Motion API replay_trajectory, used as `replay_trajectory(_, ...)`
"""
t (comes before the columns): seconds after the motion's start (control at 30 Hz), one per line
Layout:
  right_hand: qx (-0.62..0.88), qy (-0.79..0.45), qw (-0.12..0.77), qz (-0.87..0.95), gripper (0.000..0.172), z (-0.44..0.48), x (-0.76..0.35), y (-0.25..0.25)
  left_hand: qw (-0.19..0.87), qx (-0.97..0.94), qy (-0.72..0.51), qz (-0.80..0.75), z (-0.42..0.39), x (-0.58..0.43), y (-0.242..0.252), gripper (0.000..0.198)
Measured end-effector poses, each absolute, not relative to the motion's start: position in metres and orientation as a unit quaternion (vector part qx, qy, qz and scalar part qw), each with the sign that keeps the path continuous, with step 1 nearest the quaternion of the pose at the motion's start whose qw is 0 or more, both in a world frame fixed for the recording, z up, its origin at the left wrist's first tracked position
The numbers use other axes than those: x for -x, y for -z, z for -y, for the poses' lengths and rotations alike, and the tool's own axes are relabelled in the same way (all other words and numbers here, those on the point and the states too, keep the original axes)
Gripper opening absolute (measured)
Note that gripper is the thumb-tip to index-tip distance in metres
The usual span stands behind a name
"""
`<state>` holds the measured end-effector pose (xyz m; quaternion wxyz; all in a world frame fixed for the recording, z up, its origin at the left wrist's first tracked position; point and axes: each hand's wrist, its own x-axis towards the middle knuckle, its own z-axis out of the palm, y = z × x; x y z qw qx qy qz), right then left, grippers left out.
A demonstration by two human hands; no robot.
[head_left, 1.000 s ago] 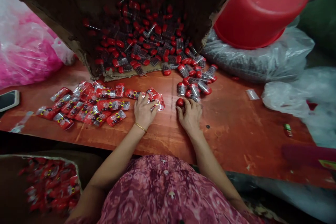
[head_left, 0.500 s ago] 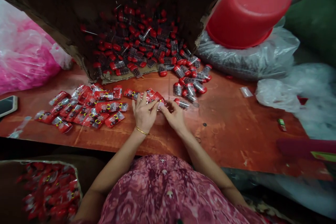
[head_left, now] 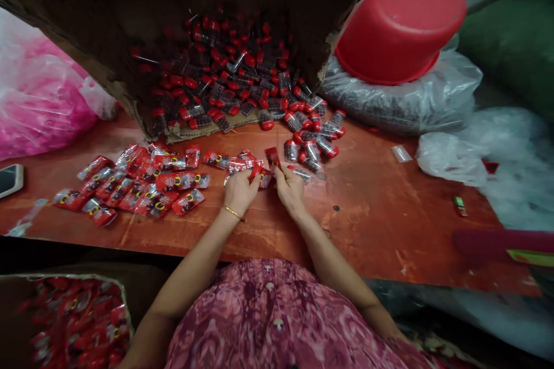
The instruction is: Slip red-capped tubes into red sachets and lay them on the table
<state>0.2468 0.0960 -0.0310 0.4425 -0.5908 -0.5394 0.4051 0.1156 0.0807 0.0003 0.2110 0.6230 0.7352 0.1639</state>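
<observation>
In the head view my left hand (head_left: 240, 193) is closed, thumb and fingers pinching a red printed packet (head_left: 258, 170). Right beside it, my right hand (head_left: 289, 189) grips a red wrapper (head_left: 272, 157) that stands up above its fingertips. Whether these two are joined I cannot tell. Just beyond my left hand lie a few red packets (head_left: 216, 158) with clear parts. To the left spreads a group of similar filled packets (head_left: 141, 179). Small clear bottles (head_left: 311, 150) with red ends and dark contents lie beyond my right hand.
An open cardboard box (head_left: 116, 83) on its side spills many more bottles onto the red table (head_left: 367, 213). A red tub (head_left: 402, 29) rests on a plastic sack (head_left: 398, 101) at right. A phone (head_left: 11, 180) lies far left. Below it, a container (head_left: 125, 300) holds red packets.
My hands have drawn slightly apart. The right one now holds a red wrapper upright, and my left fingers have curled in from a spread pose. The view has shifted a little.
</observation>
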Motion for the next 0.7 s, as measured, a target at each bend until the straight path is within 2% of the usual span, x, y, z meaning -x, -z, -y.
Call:
replay_trajectory(0.1, 0.569, -0.424, 0.486, 0.51, 0.033, -0.099, -0.253, 0.029, 0.184, -0.649, -0.092, -0.733, -0.08, -0.119, -0.008, 0.031)
replay_trajectory(0.17, 0.555, -0.444, 0.497, 0.497, 0.037, -0.099, -0.255, 0.026, 0.168, -0.646, -0.084, -0.74, -0.076, -0.12, -0.016, 0.046)
replay_trajectory(0.23, 0.544, -0.45, 0.507, 0.494, 0.039, -0.096, -0.254, 0.024, 0.15, -0.635, -0.109, -0.75, -0.072, -0.12, -0.024, 0.06)
replay_trajectory(0.33, 0.539, -0.449, 0.521, 0.486, 0.039, -0.088, -0.25, 0.019, 0.143, -0.629, -0.239, -0.726, -0.065, -0.117, -0.033, 0.055)
replay_trajectory(0.43, 0.52, -0.465, 0.512, 0.5, 0.039, -0.078, -0.241, 0.015, 0.289, -0.593, -0.382, -0.648, -0.063, -0.117, -0.03, 0.043)
replay_trajectory(0.53, 0.496, -0.479, 0.489, 0.535, 0.038, -0.068, -0.233, 0.013, 0.457, -0.45, -0.468, -0.609, -0.063, -0.122, -0.021, 0.039)
replay_trajectory(0.63, 0.489, -0.454, 0.448, 0.595, 0.037, -0.067, -0.241, 0.013, 0.525, -0.313, -0.511, -0.604, -0.063, -0.127, -0.016, 0.04)
replay_trajectory(0.7, 0.498, -0.369, 0.419, 0.664, 0.038, -0.072, -0.258, 0.012, 0.54, -0.265, -0.523, -0.604, -0.064, -0.127, -0.016, 0.038)
